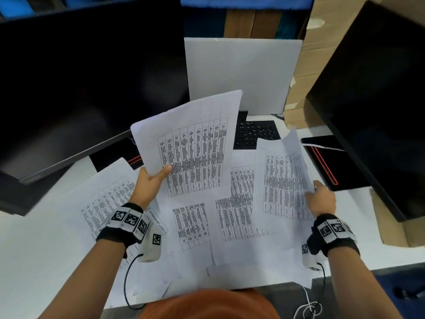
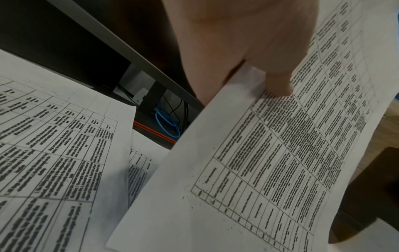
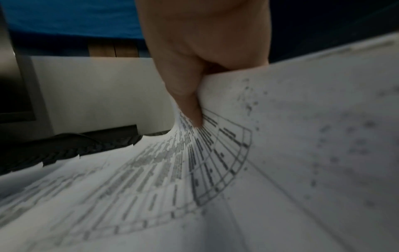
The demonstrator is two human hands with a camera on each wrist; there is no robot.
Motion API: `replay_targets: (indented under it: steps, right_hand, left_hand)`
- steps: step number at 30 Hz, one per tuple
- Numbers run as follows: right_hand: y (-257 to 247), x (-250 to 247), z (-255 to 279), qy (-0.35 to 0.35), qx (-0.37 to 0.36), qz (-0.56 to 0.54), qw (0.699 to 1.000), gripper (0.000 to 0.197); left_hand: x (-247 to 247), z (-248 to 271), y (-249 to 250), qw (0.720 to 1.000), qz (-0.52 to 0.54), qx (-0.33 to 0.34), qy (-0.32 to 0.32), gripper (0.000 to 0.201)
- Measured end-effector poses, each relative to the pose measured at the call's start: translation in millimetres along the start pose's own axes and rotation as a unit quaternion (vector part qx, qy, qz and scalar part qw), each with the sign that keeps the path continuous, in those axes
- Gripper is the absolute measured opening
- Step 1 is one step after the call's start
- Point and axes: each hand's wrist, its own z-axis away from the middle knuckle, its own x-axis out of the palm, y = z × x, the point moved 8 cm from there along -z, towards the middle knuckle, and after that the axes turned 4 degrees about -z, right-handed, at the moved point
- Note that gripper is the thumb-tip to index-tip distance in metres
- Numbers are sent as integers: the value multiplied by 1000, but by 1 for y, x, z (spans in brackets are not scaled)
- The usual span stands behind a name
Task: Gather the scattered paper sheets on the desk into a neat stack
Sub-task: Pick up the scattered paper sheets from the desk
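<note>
The left hand pinched one sheet and held it up above the desk. The right hand pinched another sheet by its edge. More sheets lay spread on the desk.

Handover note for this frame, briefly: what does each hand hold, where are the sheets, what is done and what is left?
Left hand pinches a printed sheet, raised off the desk.
Right hand pinches the right edge of another sheet, lifting it.
Several loose sheets lie overlapping on the desk.
Done: two sheets picked up. Left: join them, collect the rest, square the stack.
</note>
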Motion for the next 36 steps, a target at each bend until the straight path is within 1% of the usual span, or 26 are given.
replay_targets:
  steps: [1, 2, 3, 4, 6, 7, 9, 11, 12, 14, 15, 18, 19, 21, 24, 26, 28, 30, 31, 32, 34, 35, 36]
  right_hand:
    - [-3, -4, 1, 12, -5, -9, 1000, 27]
    - [-3, -7, 2, 21, -1, -23, 1000, 26]
    - [1, -9, 2, 17, 17, -40, 999, 28]
    - [4, -9, 3, 1, 38, -56, 998, 31]
    - [13, -3, 5, -65, 75, -63, 993, 36]
    - [18, 0, 7, -93, 97, -53, 989, 38]
    - [27, 3, 6, -107, 112, -35, 987, 37]
    - [31, 2, 2, -99, 104, -32, 989, 35]
    - [33, 1, 0, -96, 99, -28, 990, 36]
    - [33, -1, 1, -87, 96, -26, 991, 40]
    - [31, 0, 1, -92, 91, -22, 991, 39]
    - [22, 8, 7, -145, 64, 22, 987, 33]
    - [19, 7, 6, -140, 58, 26, 988, 31]
    - [10, -2, 1, -105, 36, 7, 994, 26]
    - [-5, -12, -4, -95, 4, 18, 995, 25]
    - [-18, -28, -7, -51, -20, 19, 998, 24]
    - [-30, -48, -10, -3, -38, 6, 999, 24]
    - [-40, -65, -10, 32, -48, -15, 998, 25]
    - [-45, -70, -12, 34, -60, -24, 997, 24]
    - [-51, -71, -14, 19, -69, -25, 997, 22]
    - [-60, -66, -14, -40, -81, -4, 996, 23]
    - [-62, -64, -15, -53, -85, 0, 995, 25]
    - [-63, -66, -16, -43, -87, -7, 995, 25]
  left_hand:
    - [0, -2, -2, 1000, -4, 10, -6, 56]
    - [-2, -1, -3, 1000, -5, 4, -4, 61]
    - [-6, -5, -10, 1000, -6, 2, -1, 63]
    - [-6, -5, -12, 1000, -6, -2, -6, 61]
    - [-3, -2, -10, 1000, 2, -10, -15, 51]
    - [-2, 0, -8, 1000, 1, -7, -9, 44]
    - [3, 9, 4, 1000, 1, 7, -2, 47]
    - [6, 22, 24, 1000, 0, 6, -6, 50]
    - [4, 13, 12, 1000, 1, 21, -6, 47]
    - [2, 4, 1, 1000, 2, 27, -14, 41]
    - [2, 2, -1, 999, 6, 28, -18, 40]
    - [3, 0, -2, 998, 9, 51, -26, 34]
    - [4, 0, -2, 998, 0, 55, -27, 29]
    - [4, -1, -1, 997, -21, 67, -18, 23]
    - [-1, -2, 0, 997, -26, 76, 2, 17]
    - [-1, -2, 1, 996, -27, 80, 6, 13]
    - [-2, -3, -1, 996, -27, 79, 9, 16]
    - [-3, -4, -4, 997, -31, 73, 11, 23]
    - [-4, -6, -6, 997, -34, 69, 11, 27]
    - [-4, -6, -7, 997, -37, 67, 12, 29]
    - [-4, -7, -9, 997, -43, 66, 12, 29]
    - [-4, -6, -9, 997, -46, 66, 11, 27]
    - [-3, -5, -9, 997, -47, 66, 9, 25]
